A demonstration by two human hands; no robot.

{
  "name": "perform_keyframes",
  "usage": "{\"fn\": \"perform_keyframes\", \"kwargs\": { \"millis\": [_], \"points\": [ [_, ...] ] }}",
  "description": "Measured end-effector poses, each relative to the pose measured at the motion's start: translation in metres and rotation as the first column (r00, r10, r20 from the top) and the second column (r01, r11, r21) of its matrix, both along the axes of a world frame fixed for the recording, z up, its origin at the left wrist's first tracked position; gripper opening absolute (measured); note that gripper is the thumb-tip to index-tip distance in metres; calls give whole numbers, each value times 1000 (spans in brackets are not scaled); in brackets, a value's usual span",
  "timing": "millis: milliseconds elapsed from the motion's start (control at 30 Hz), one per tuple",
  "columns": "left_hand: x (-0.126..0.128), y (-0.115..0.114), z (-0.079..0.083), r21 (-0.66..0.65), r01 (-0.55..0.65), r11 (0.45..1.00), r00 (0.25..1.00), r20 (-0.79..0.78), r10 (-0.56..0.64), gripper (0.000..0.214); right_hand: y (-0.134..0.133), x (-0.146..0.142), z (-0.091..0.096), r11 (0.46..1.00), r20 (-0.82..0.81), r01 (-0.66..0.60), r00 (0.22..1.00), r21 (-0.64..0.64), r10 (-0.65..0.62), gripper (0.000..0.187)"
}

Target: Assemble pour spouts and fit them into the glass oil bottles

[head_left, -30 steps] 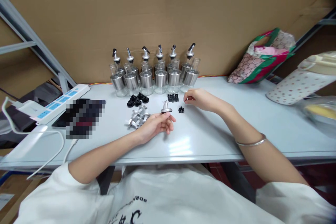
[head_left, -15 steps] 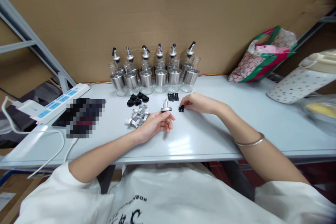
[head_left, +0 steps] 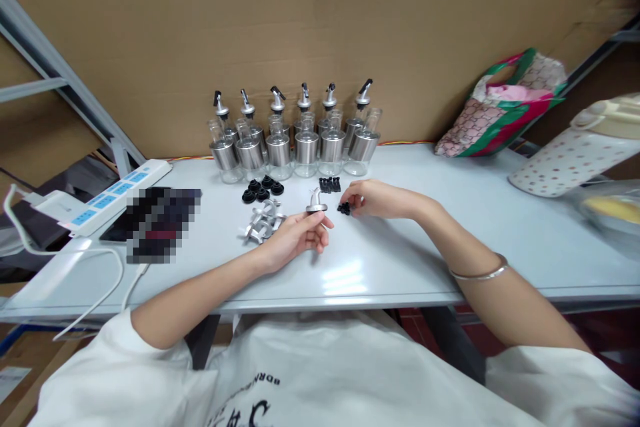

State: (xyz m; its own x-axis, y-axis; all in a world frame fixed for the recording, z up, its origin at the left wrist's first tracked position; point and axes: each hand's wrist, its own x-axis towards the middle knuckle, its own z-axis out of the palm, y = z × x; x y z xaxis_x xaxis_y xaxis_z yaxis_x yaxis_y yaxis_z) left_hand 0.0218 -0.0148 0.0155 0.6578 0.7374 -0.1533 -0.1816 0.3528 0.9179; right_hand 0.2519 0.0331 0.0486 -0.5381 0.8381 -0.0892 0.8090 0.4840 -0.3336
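Note:
My left hand [head_left: 295, 238] rests on the pale table [head_left: 400, 260] with its fingers closed round a silver pourer spout [head_left: 316, 201], held upright. My right hand [head_left: 375, 198] lies just right of it, fingertips pinched over a small heap of tiny black parts [head_left: 343, 208]. Whether one of them is between the fingers is too small to tell. A pile of silver spouts [head_left: 263, 223] lies left of my left hand. Black rubber stoppers [head_left: 262, 190] and a row of black clips [head_left: 329, 184] sit behind the hands.
Several glass and steel dispenser bottles [head_left: 295, 143] stand in two rows against the cardboard wall. A white power strip [head_left: 107, 197] and cable lie at the left beside a blurred dark item [head_left: 157, 220]. A patterned bag [head_left: 500, 107] and a dotted white jug [head_left: 575, 157] sit at the right.
My right hand has slid left and towards me, from beside the black clips down onto the heap of tiny black parts. My left hand has kept the spout nearly still.

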Motion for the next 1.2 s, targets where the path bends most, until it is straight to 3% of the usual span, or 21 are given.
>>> {"fn": "perform_keyframes", "kwargs": {
  "millis": [300,700,967,1200],
  "points": [
    [0,0,0,-2,3,1000,1000,16,-3,42,-6,-9,4,998,-46,-9,999,-58,6,29],
    [0,0,0,-3,-8,1000,1000,9,8,45,-7,-9,4,997,-78,-30,997,-67,25,45],
    [0,0,1,1,-11,1000,1000,11,11,44,0,-9,-4,997,-117,-76,991,-31,72,25],
    [1,-1,0,5,-5,1000,1000,24,5,43,1,-10,-8,996,-136,-93,986,-6,91,18]
  ]
}}
